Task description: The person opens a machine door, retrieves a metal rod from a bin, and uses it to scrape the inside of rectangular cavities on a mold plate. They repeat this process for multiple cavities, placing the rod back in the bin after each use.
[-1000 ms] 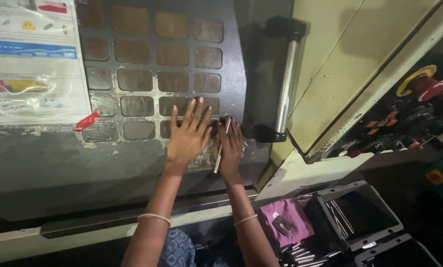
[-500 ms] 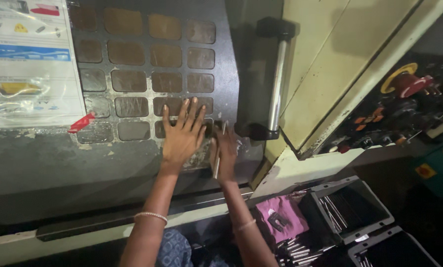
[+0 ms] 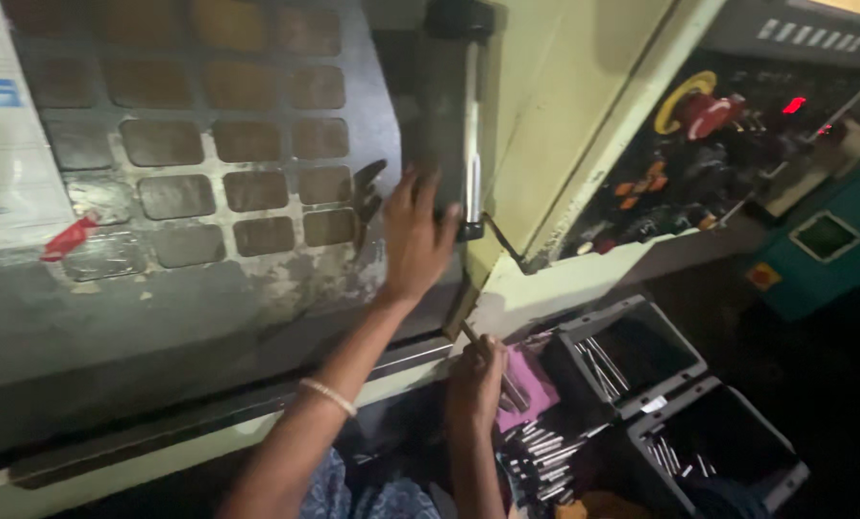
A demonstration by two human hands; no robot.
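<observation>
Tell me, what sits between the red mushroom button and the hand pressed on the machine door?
In the head view, between the red button and the left hand lie the door's vertical bar handle and a pale cream machine panel.

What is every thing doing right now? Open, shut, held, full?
Left hand: pressed flat on the machine door.
Right hand: closed around a thin metal rod.
Machine door: looks shut.
Door handle: untouched, beside the left fingers.
Black bins: open, holding metal rods.
</observation>
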